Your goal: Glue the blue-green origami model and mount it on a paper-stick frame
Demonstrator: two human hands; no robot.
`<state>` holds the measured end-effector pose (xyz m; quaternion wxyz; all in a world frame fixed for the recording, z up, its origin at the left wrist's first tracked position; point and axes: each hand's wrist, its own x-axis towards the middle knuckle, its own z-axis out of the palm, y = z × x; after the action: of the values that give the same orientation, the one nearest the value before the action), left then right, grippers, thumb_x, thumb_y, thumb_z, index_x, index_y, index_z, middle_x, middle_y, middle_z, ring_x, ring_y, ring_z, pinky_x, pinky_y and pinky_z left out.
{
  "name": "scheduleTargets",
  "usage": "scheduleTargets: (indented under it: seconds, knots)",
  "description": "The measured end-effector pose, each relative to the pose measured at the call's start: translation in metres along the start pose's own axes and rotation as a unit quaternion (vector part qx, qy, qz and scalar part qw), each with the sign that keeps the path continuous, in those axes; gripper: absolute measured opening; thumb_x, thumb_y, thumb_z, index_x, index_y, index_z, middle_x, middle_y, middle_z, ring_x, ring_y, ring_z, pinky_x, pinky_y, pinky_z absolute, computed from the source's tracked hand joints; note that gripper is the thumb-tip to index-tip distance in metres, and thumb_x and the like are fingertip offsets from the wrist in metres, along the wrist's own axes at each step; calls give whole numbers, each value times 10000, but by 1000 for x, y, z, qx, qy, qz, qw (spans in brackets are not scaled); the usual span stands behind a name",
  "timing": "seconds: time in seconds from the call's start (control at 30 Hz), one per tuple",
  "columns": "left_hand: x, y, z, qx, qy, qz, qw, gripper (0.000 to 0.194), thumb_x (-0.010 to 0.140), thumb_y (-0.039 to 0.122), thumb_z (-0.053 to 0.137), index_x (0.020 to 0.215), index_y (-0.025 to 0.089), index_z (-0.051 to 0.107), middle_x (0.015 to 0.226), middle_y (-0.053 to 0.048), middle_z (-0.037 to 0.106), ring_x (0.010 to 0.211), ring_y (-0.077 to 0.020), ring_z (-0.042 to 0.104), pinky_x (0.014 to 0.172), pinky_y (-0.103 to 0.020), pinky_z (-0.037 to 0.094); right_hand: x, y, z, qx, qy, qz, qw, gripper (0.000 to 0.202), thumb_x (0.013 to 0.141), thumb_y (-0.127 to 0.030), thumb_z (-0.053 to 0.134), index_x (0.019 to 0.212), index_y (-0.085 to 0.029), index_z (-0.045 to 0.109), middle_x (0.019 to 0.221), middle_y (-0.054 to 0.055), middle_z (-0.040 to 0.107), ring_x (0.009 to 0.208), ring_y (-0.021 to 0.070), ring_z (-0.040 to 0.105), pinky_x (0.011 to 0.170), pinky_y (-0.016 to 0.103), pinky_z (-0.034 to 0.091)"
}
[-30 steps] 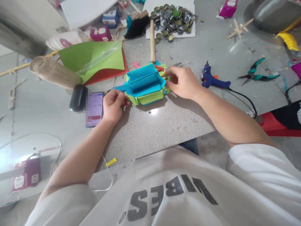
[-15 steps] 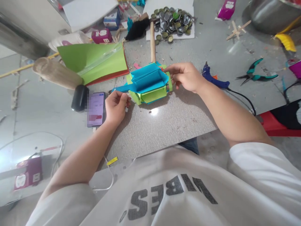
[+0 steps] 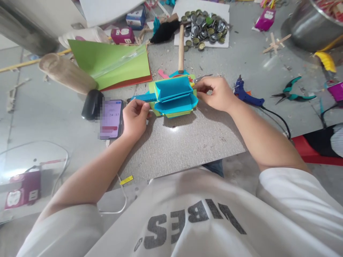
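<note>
A blue and green folded paper piece (image 3: pixel 174 93) is held just above the table, between my two hands. My left hand (image 3: pixel 136 116) pinches its left end, near a blue toothed strip (image 3: pixel 146 97). At the right end, the fingertips of my right hand (image 3: pixel 215 93) are closed on its edge; the exact grip point is small. Blue folds with open channels face up, with green paper along the ends and lower side. Behind the piece, a wooden stick (image 3: pixel 181 51) reaches toward it, and a pink scrap (image 3: pixel 163 74) lies beside it.
Bottle caps (image 3: pixel 206 26) cover a white board at the back. Left are green sheets (image 3: pixel 120 66), a wooden cylinder (image 3: pixel 66 73), a black case (image 3: pixel 91 104) and a phone (image 3: pixel 111 119). Right are a blue glue gun (image 3: pixel 248 94), pliers (image 3: pixel 292 92) and a metal pot (image 3: pixel 308 28).
The paper piece has turned between my hands, so two blue channels now face up and less of the green side shows. The camera view has shifted slightly.
</note>
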<state>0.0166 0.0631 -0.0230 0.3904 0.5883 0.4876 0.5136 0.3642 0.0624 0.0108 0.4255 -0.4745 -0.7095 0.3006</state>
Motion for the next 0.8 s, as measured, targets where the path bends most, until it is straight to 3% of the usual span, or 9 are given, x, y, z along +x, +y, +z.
scheduleTargets:
  seconds: [0.1, 0.2, 0.43, 0.7, 0.8]
  knots:
    - [0, 1, 1, -17, 2, -1, 1000, 323, 971, 422, 907, 827, 259, 669, 677, 27, 712, 549, -122, 653, 535, -255, 547, -2, -2, -2, -70, -2, -50, 996, 196, 895, -324, 920, 1083, -301, 872, 1003, 47, 808, 877, 221, 713, 934, 455, 670]
    - [1, 4, 3, -38, 2, 6, 999, 343, 951, 458, 929, 865, 255, 665, 726, 15, 728, 589, -124, 679, 575, -258, 578, -5, -8, 1, -64, 10, -53, 997, 206, 926, -359, 886, 1122, -298, 859, 1061, 54, 828, 913, 224, 724, 938, 440, 666]
    - [0, 7, 6, -89, -5, -13, 996, 510, 878, 681, 947, 860, 249, 677, 723, 6, 715, 611, -125, 681, 586, -253, 583, -6, -18, 9, 72, 33, 7, 997, 239, 923, -458, 923, 1017, -258, 830, 988, 40, 817, 829, 184, 738, 785, 378, 687]
    - [-3, 10, 8, -99, -2, -10, 995, 465, 826, 631, 990, 851, 258, 712, 730, -2, 724, 616, -142, 696, 577, -276, 588, -4, -28, 13, 140, 71, 78, 985, 395, 760, -493, 1069, 875, -237, 791, 825, 20, 743, 732, 170, 695, 649, 356, 668]
    - [-4, 11, 9, -101, 0, -10, 995, 471, 822, 628, 996, 855, 262, 700, 736, -7, 721, 630, -149, 706, 585, -282, 595, -4, -29, 16, 155, 71, 110, 979, 415, 780, -512, 1062, 851, -235, 761, 752, 2, 685, 666, 149, 652, 595, 336, 624]
